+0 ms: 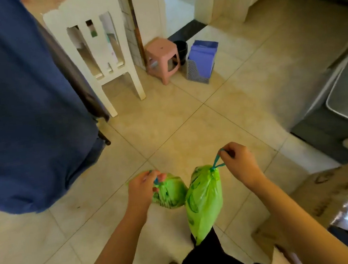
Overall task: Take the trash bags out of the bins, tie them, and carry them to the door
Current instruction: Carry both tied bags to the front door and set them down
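Both grips pinch blue strings: left hand (141, 189) holds small green bag (171, 192), right hand (239, 164) holds long green bag (203, 203). Bags hang over floor (167, 119), soft, look light. Hold by strings.

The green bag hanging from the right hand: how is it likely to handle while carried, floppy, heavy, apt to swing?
The longer green bag probably handles floppy: its thin film is wrinkled and sags into a long taper. It looks fairly light, since the right hand lifts it by the blue drawstring with fingertips alone. Hanging free from that one point, it may swing.
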Action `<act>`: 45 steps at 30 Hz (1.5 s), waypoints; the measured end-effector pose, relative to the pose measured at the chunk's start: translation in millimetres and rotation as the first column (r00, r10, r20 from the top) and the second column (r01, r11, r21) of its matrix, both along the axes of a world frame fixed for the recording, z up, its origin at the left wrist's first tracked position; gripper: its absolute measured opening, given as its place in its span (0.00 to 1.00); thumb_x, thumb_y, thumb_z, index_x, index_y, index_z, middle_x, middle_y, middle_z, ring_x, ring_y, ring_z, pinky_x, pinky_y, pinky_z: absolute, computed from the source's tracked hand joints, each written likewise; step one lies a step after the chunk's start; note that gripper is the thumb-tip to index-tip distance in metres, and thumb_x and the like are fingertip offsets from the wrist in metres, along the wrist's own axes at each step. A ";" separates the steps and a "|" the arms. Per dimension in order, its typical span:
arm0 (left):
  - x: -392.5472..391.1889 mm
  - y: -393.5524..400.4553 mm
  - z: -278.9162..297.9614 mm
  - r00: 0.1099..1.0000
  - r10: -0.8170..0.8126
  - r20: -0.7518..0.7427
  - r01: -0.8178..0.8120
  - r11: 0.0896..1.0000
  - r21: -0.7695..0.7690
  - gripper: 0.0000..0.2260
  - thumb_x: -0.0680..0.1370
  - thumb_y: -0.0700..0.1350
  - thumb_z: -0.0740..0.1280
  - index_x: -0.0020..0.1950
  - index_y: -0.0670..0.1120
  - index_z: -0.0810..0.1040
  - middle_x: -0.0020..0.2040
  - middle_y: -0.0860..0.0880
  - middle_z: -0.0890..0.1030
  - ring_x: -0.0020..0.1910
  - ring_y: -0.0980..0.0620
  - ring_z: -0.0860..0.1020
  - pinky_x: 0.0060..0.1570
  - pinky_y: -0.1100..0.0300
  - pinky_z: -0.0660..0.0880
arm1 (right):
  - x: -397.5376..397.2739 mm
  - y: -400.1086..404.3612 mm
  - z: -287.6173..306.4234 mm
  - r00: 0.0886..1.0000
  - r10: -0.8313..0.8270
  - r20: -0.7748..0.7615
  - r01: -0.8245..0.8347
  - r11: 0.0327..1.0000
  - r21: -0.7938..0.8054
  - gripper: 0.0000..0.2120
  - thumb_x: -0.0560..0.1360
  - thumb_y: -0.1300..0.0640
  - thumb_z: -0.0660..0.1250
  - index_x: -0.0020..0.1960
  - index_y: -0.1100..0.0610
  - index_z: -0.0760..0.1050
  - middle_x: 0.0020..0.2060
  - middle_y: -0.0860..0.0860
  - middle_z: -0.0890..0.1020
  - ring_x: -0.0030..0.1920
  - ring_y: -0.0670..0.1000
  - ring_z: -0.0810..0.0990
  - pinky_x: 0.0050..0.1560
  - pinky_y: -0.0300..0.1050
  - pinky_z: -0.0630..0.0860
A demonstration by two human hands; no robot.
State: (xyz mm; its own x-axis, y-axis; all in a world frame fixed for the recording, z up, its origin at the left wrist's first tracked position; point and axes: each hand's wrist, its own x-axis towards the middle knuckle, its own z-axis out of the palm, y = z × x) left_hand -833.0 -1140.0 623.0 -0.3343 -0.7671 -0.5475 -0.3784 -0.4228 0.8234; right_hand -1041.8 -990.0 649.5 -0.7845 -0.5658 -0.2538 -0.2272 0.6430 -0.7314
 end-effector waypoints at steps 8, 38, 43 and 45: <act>-172.3 -42.1 -9.0 0.995 0.064 -0.080 -0.057 0.994 0.091 0.07 0.76 0.39 0.66 0.45 0.42 0.84 0.46 0.43 0.86 0.49 0.47 0.84 0.45 0.57 0.78 | -151.8 -19.6 2.1 0.986 -0.070 0.150 0.080 0.995 -0.060 0.09 0.75 0.60 0.63 0.40 0.51 0.79 0.38 0.53 0.84 0.43 0.55 0.83 0.49 0.52 0.79; -832.6 -202.9 -7.0 0.912 -0.393 -0.116 0.398 0.917 0.027 0.07 0.71 0.45 0.69 0.39 0.45 0.86 0.42 0.45 0.87 0.50 0.48 0.84 0.61 0.51 0.76 | -729.6 -84.8 -25.7 0.634 -0.714 0.298 0.767 0.630 -0.122 0.15 0.74 0.64 0.62 0.34 0.53 0.80 0.36 0.52 0.85 0.36 0.51 0.82 0.54 0.57 0.80; -944.7 -219.1 4.7 0.873 -0.471 -0.129 0.468 0.882 -0.056 0.10 0.76 0.44 0.66 0.39 0.48 0.86 0.43 0.48 0.87 0.49 0.51 0.84 0.58 0.55 0.76 | -834.0 -96.2 -32.6 0.630 -0.708 0.318 0.766 0.634 -0.107 0.16 0.73 0.63 0.63 0.31 0.52 0.81 0.30 0.49 0.84 0.34 0.49 0.82 0.50 0.54 0.81; -992.4 -223.9 9.7 0.870 -0.476 -0.133 0.478 0.878 -0.018 0.10 0.77 0.44 0.66 0.41 0.47 0.86 0.44 0.47 0.87 0.51 0.50 0.84 0.59 0.54 0.76 | -878.0 -103.1 -31.1 0.627 -0.708 0.324 0.767 0.633 -0.102 0.16 0.73 0.62 0.63 0.31 0.51 0.81 0.30 0.47 0.85 0.33 0.47 0.82 0.49 0.52 0.81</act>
State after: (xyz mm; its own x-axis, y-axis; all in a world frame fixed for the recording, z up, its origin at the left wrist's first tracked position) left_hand -1825.4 -1363.8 632.7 -0.7256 -0.4888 -0.4843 -0.4279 -0.2306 0.8739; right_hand -1919.7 -1093.1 618.4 -0.8926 0.1181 -0.4352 0.4481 0.3398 -0.8269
